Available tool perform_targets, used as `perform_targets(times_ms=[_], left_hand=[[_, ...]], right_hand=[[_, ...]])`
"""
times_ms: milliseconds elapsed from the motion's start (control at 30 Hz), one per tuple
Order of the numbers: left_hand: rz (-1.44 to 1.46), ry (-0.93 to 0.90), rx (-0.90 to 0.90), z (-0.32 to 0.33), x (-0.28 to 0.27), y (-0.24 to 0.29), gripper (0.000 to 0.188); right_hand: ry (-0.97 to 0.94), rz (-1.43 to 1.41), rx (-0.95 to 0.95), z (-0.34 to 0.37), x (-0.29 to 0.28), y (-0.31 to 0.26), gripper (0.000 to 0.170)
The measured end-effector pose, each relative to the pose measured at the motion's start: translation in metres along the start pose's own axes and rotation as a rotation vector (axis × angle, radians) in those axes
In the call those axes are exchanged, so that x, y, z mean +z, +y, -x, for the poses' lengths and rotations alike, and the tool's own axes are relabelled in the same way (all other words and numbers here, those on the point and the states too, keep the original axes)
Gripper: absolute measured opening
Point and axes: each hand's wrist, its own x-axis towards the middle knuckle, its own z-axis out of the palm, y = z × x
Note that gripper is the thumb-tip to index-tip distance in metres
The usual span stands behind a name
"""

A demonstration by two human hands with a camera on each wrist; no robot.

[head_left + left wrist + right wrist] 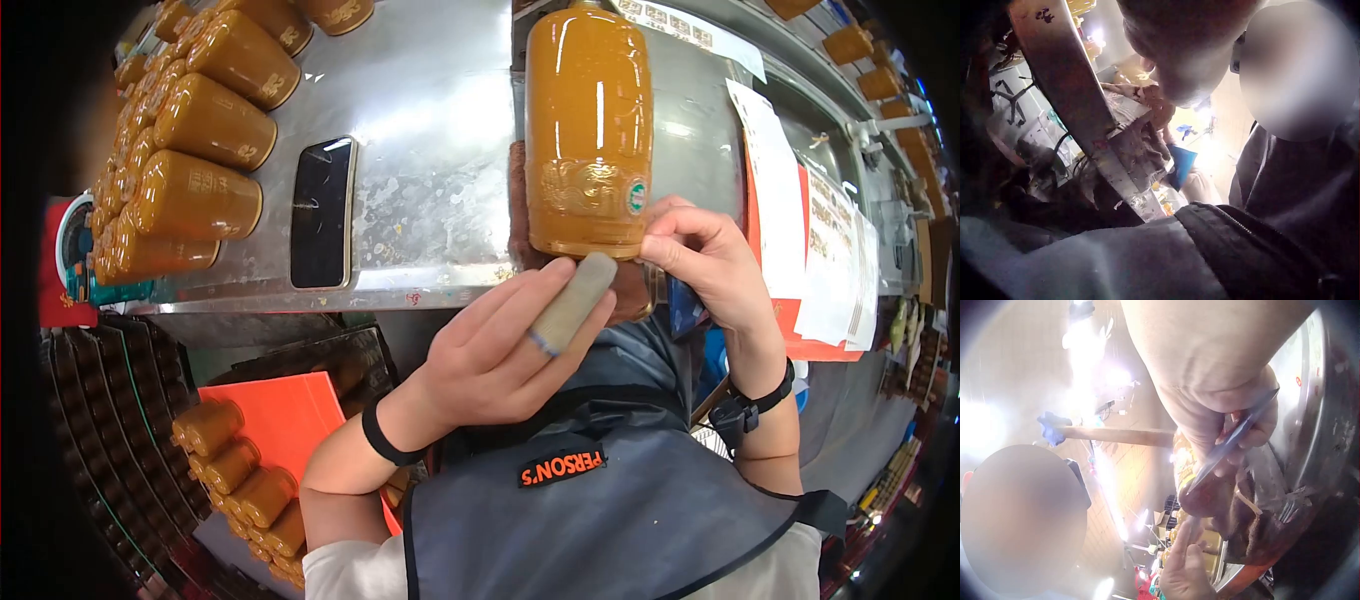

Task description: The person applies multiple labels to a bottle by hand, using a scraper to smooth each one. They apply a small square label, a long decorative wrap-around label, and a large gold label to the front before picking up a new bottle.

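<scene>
Note amber bottle (588, 100) on side at near edge of tabletop (430, 120); long axis fore-aft, neck pointing away, base nearest. See L hand (515, 350) w/ straight fingers by base, R hand (715, 265) gripping flat pointed tool (1235, 440).

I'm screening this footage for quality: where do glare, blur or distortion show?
Head: fisheye distortion, glare streaks on the large glossy amber bottle; left wrist: dim foreground, blurred oval upper right; right wrist: flaring white lights, blurred oval lower left.

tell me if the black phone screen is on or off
Off: the black rectangular phone, face up on the silvery metal table, is dark and unlit.
</scene>
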Motion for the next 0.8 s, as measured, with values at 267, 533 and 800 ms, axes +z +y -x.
perform_targets(times_ms=[267, 533, 800], left_hand=[[-0.23, -0.053, 0.124, -0.013, 0.021, 0.006, 0.026], [-0.124, -0.11, -0.048, -0.009, 0.0, 0.005, 0.027], [-0.164, -0.085, 0.073, -0.027, 0.02, 0.008, 0.025]], right_hand=[[0.016, 0.016, -0.005, 0.001, 0.0, 0.003, 0.016], [0.026, 0.1, -0.032, 0.0, 0.001, 0.005, 0.02], [0.03, 0.08, -0.022, 0.001, 0.003, 0.001, 0.02]])
